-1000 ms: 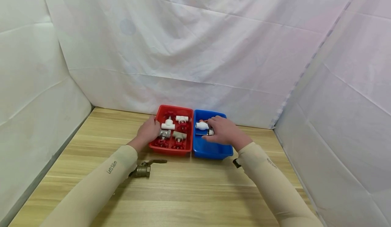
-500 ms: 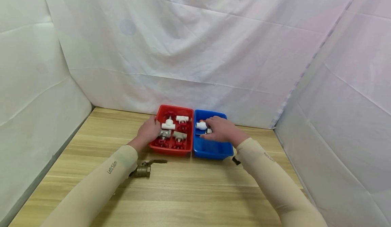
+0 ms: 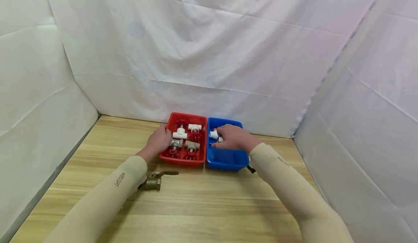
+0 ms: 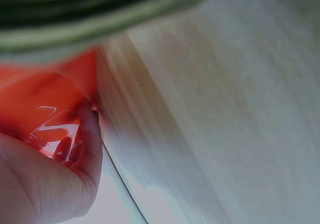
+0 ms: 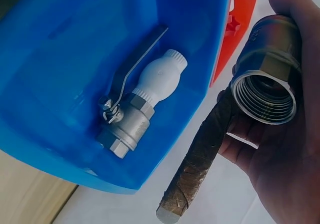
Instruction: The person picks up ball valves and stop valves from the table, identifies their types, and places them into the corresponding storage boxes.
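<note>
My right hand point(image 3: 234, 137) reaches over the blue bin point(image 3: 225, 166). In the right wrist view it grips a brass-coloured ball valve point(image 5: 270, 51), threaded opening toward the camera and brown-wrapped lever point(image 5: 192, 166) pointing down. From above, the hand covers most of this valve. Below it in the blue bin lie a steel ball valve point(image 5: 131, 121) with a long lever and a white round-bodied valve point(image 5: 160, 79). My left hand point(image 3: 159, 139) holds the left side of the red bin point(image 3: 183, 161), a finger lying along its outer wall in the left wrist view.
Several valves with red handwheels fill the red bin, among them a white one point(image 3: 180, 134) and a beige one point(image 3: 192, 145). A brass ball valve point(image 3: 152, 183) lies on the wooden table point(image 3: 196, 206) near my left wrist. White cloth point(image 3: 209, 47) encloses the table.
My right hand has shifted slightly left over the blue bin, hiding more of the white valve. My left hand and the red bin have stayed put.
</note>
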A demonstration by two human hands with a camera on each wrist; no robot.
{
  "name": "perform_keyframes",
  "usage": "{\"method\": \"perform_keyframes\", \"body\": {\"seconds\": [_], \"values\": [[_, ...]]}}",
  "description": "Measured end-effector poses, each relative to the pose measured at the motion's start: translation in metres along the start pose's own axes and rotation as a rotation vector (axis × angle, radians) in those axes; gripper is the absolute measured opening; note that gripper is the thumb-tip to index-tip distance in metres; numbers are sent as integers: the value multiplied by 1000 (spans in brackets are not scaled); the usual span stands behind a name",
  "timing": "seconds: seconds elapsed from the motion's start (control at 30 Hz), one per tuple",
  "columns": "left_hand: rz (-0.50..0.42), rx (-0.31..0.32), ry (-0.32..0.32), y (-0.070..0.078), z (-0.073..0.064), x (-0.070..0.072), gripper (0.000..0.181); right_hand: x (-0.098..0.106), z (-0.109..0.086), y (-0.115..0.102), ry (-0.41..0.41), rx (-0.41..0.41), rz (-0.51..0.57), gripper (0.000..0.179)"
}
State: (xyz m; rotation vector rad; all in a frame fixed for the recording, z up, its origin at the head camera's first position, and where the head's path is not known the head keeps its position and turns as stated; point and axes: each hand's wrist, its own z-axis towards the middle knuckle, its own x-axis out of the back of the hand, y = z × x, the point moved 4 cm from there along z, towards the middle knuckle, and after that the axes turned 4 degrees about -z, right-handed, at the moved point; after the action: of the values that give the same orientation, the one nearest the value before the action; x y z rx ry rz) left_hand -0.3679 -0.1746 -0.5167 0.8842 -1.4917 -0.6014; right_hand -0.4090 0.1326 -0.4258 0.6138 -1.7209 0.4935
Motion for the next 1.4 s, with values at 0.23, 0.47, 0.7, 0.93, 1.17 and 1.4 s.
{"method": "perform_keyframes", "body": {"seconds": [0.23,0.47,0.7,0.93,1.17,1.4], "values": [[11,-15,14,1,-2,0,55,0,6,-5,-31,11,-14,85],[12,-17,19,1,-1,2,54,-1,13,-6,-44,24,-24,65],[-3,4,6,0,-1,0,54,-7,24,-2,-71,23,-37,59],[-21,12,3,1,-3,0,54,-7,27,-2,-104,12,-47,60],[-9,4,7,3,-4,0,54,-8,29,-5,-116,8,-43,57],[-9,0,19,3,-5,0,53,-10,32,-2,-125,-10,-35,55]]}}
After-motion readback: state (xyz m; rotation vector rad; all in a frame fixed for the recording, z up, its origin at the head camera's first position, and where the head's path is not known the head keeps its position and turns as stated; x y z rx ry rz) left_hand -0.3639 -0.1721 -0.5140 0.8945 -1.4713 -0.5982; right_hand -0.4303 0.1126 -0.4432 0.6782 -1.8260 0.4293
